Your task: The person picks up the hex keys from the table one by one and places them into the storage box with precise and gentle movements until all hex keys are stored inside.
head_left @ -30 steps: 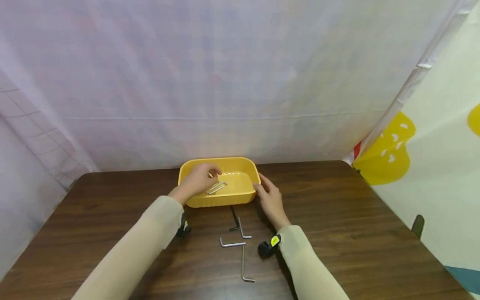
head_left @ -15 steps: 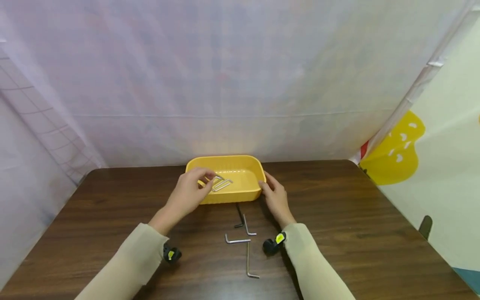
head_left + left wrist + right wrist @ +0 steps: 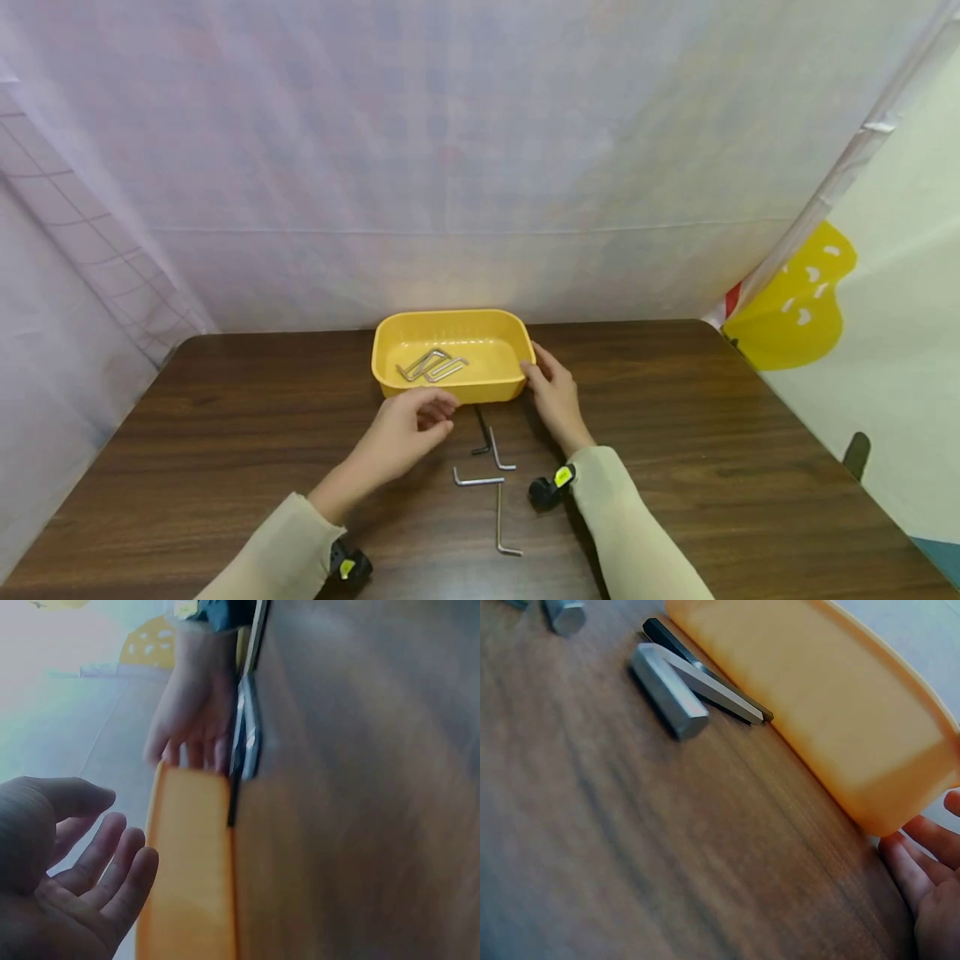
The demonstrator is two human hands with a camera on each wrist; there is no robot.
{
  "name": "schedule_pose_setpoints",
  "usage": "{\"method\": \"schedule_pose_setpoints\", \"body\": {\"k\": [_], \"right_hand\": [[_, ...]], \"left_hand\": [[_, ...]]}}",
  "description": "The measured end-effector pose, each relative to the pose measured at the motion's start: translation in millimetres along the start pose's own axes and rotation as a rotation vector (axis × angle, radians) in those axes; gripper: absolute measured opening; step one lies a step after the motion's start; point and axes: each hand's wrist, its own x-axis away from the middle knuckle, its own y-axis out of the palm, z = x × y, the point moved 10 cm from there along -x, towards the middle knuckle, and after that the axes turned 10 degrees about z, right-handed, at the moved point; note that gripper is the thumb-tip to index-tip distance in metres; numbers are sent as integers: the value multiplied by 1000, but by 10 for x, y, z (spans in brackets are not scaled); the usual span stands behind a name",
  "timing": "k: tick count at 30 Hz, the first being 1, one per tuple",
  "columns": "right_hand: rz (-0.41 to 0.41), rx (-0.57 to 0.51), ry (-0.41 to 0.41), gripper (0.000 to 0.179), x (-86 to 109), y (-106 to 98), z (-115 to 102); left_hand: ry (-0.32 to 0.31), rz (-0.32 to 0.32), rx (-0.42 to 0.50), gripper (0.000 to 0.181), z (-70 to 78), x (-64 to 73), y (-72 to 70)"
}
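Observation:
My left hand (image 3: 401, 435) hovers over the table just in front of a yellow plastic basket (image 3: 480, 392). Its fingers are loosely bent with nothing between them, as the left wrist view also shows. At the basket's right end my right hand (image 3: 558, 404) holds the wall, thumb at the rim and fingers outside. Several silver hex keys (image 3: 448, 374) lie crossed in the basket's left half. On the table before the basket are a black hex key (image 3: 482, 427), a silver hex key (image 3: 495, 448) beside it, another lying crosswise (image 3: 480, 482), and a longer one (image 3: 500, 521) nearest me.
The brown wooden table (image 3: 675, 433) has rounded far corners. A pale curtain (image 3: 465, 167) hangs right behind the basket. At the right hangs a white cloth with a yellow print (image 3: 795, 308). Each wrist wears a small black camera (image 3: 546, 493).
My left hand has left the inside of the basket, letting go of a hex key that now lies with the others, and has come back toward me. The right hand keeps its hold.

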Motion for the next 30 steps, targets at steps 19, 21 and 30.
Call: {"method": "schedule_pose_setpoints", "body": {"k": [19, 21, 30], "right_hand": [[10, 11, 17, 61, 18, -8, 23], [10, 10, 18, 61, 14, -8, 23], [2, -7, 13, 60, 2, -6, 4]], "left_hand": [[182, -343, -193, 38, 142, 317, 691], [211, -358, -235, 38, 148, 336, 713], [258, -372, -335, 41, 187, 349, 718]]}}
